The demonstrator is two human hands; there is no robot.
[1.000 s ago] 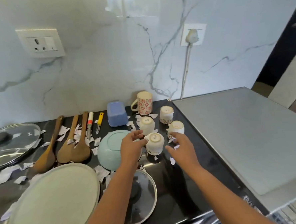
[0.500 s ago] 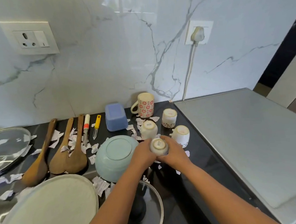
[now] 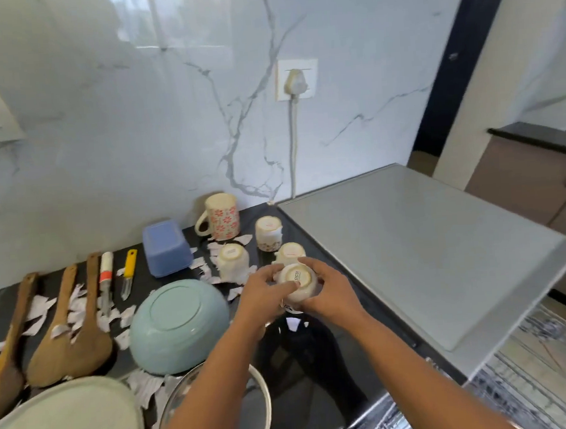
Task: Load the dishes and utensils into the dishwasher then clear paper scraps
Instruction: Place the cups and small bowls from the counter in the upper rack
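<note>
Clasping upturned white ceramic cup (image 3: 297,279): left hand (image 3: 263,296), right hand (image 3: 333,292); pale-green bowl (image 3: 179,323), torn paper scraps (image 3: 143,387) at nine o'clock are waiting

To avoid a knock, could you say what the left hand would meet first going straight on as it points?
Probably the upside-down cup just behind the held cup, though the left hand may pass above it.

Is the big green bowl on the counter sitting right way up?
No, the bowl lies upside down, with its round base ring facing up.
</note>
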